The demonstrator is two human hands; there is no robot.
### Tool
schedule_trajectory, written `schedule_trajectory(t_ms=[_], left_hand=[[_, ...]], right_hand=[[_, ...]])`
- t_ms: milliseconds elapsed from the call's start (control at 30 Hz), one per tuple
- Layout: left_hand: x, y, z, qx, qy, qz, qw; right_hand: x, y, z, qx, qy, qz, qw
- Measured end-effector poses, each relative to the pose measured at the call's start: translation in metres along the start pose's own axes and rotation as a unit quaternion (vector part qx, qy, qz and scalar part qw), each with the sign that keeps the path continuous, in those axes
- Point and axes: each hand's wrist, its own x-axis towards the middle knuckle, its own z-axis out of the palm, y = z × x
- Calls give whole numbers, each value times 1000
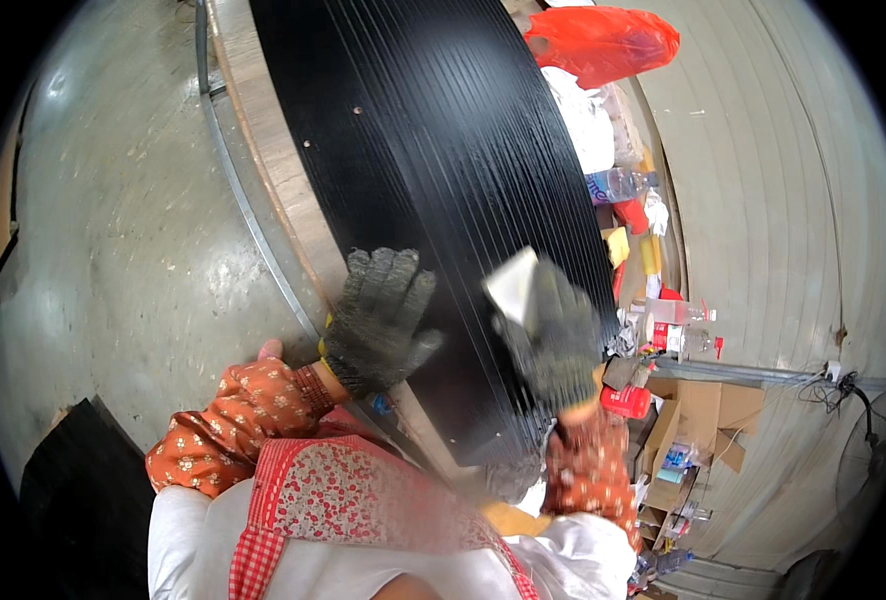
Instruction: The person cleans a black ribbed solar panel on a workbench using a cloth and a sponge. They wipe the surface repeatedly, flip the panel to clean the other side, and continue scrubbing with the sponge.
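A long black panel with fine lengthwise grooves [433, 140] stretches away in front of me. Grey work gloves cover both hands. My left hand [381, 325] lies with its fingers spread at the panel's left edge, holding nothing. Over the right part of the panel, my right hand [555, 340] grips a pale, flat, roughly square pad [513, 287]. The pad sticks out at the left of the fingers, against or just above the grooved surface. Its underside is hidden, and I cannot tell what it is made of.
Along the panel's right side lie a red plastic bag [603, 45], a clear bottle lying down [621, 186], more bottles and a red container [626, 402]. Open cardboard boxes [698, 415] stand at the lower right, near a fan [868, 460]. Left of the panel runs a metal rail [248, 215].
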Motion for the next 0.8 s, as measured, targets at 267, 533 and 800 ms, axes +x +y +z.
schedule_trajectory(t_ms=[267, 533, 800], left_hand=[[4, 8, -2, 37, 4, -1, 999], [-5, 8, 8, 82, 11, 7, 997], [-9, 7, 13, 95, 16, 13, 995]], right_hand=[[-159, 58, 20, 87, 75, 95, 989], [-142, 23, 37, 79, 60, -22, 995], [-93, 17, 26, 117, 97, -90, 984]])
